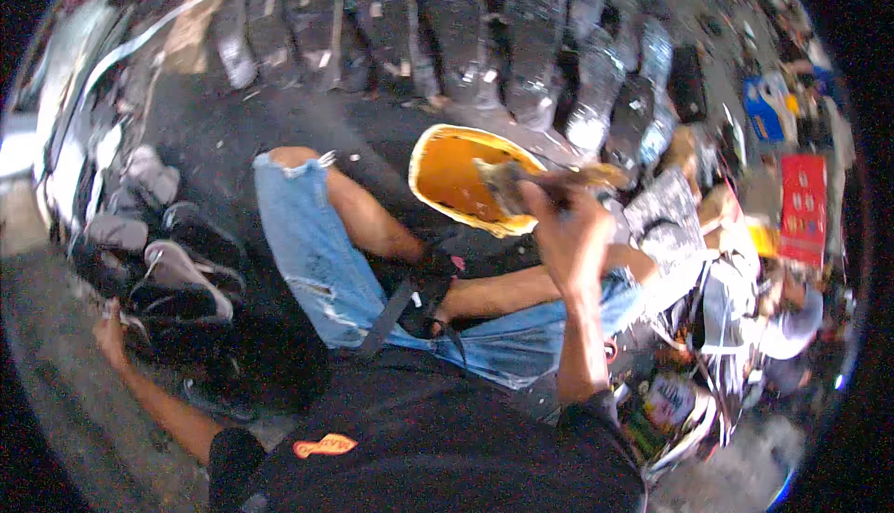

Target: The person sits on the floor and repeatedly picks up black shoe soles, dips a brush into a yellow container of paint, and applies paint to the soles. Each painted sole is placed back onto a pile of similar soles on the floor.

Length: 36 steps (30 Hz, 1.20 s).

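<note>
A brush (505,185) is in my right hand (575,234), its fingers closed round the handle. The bristles hang over a cut-open, pale-rimmed container (430,142) with amber, glue-like liquid inside. The container stands in front of my bent legs. Out at the far left, my left hand (109,334) is at the edge of a dark shoe (177,334) in a pile, its fingers seemingly closed on that edge; they are small and partly hidden there. Beside it lies a black shoe with a pale rim (186,280).
Rows of dark shoe soles (386,24), several with a wet shine, line the far side. Grey shoes (149,178) lie at the left. Along the right are a red box (803,210), a blue box (764,108) and mixed clutter (675,401).
</note>
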Each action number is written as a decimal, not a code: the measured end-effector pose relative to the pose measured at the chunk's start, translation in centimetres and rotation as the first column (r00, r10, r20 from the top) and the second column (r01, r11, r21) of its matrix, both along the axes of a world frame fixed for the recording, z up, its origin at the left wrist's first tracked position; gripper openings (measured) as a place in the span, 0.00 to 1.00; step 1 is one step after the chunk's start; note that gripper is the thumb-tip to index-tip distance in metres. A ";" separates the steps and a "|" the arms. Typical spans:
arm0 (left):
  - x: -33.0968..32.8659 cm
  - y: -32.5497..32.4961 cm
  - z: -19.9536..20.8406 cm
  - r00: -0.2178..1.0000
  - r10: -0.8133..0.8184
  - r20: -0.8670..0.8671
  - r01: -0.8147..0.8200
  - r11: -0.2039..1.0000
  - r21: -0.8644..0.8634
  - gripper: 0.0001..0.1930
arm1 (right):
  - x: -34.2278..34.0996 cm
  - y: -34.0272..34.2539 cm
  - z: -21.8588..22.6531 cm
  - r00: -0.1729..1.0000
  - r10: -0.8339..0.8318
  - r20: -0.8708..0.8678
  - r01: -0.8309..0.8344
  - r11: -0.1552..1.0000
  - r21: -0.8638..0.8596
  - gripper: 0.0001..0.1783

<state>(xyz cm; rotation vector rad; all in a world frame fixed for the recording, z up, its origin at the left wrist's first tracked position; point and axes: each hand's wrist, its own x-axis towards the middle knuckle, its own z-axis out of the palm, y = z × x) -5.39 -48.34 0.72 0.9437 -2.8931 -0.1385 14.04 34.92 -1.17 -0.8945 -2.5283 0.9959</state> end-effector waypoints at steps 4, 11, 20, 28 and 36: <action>-1.0 -1.5 0.2 0.992 -0.114 0.063 0.106 0.987 0.120 0.38 | 0.8 0.7 -5.6 0.991 0.109 -0.083 -0.093 0.978 0.184 0.11; 4.8 29.2 6.7 0.659 -0.696 -0.283 0.557 0.706 -0.437 0.13 | 2.4 2.4 -2.3 0.866 -0.291 -0.406 0.203 0.948 -0.246 0.14; 11.0 47.4 -6.4 0.348 -0.926 -0.145 0.937 0.350 0.013 0.29 | 8.6 3.2 -6.7 0.992 -0.117 -0.044 0.081 0.867 -0.492 0.17; 10.1 57.4 -3.3 0.940 -0.336 -0.053 -0.194 -0.658 0.727 0.32 | 0.8 4.8 2.4 0.746 -0.304 -0.593 -0.021 0.879 -0.477 0.13; 12.2 58.4 -5.3 0.863 -0.498 -0.086 -0.377 -0.748 0.547 0.33 | -5.7 -0.4 4.0 0.686 0.252 -0.683 -0.029 0.947 0.320 0.20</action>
